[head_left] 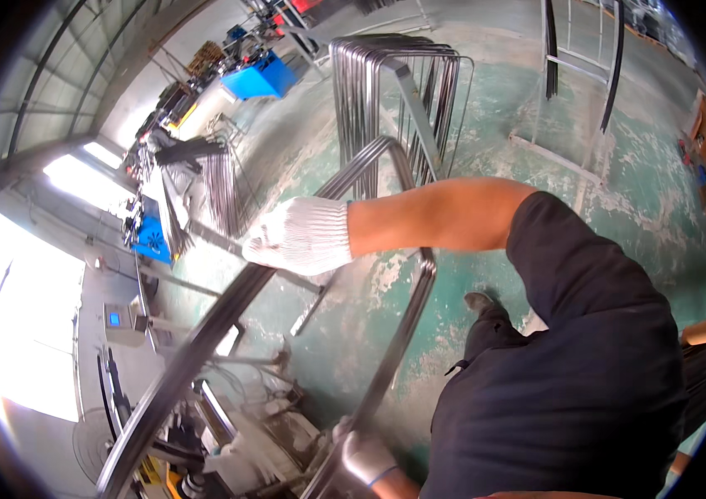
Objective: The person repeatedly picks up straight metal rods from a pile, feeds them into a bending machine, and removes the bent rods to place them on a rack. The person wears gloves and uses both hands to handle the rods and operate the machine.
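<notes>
Metal tubes (pixel 195 358) in gloved fingers (pixel 260 251) — blue box (pixel 261 79), contents unclear

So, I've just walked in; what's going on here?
A person in white gloves is handling a bundle of bent metal bars. The right hand is closed over one long side; the left hand is at the other, its exact grip blurred. Beyond the bundle, more bent bars hang on a grey rack.
</notes>
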`<state>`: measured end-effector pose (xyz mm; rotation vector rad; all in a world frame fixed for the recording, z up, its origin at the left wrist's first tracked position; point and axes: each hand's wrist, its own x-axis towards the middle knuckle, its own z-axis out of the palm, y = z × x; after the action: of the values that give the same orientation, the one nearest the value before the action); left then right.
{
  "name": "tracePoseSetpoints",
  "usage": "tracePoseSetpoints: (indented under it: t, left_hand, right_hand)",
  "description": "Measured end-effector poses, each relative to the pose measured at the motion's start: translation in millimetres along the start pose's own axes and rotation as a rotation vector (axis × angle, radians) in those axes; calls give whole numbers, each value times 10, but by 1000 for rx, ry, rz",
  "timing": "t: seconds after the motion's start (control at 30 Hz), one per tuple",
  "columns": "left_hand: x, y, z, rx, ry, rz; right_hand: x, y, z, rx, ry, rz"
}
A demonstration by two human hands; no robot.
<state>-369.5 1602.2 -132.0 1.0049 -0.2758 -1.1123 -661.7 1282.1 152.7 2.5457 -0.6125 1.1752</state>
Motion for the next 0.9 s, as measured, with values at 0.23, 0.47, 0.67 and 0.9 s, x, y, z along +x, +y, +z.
tracePoseSetpoints:
  t: [0.23,0.47,0.67,0.9]
  left_hand:
    - [748,-2286,1551,-140,-218,-664]
    - [803,-1897,3921,548,-316,-337]
    - [1696,-1267,5140,1024,-413,464]
    - [2821,-1688,6324,1203,-648,697]
  right_hand:
    - [-648,2060,-427,-245,-183,-234]
    - [-1240,3997,-152,-206,-542,-70]
    - [-2064,4667,1276,-223,-621,-78]
    - [-2797,4992,1900,-229,-724,-80]
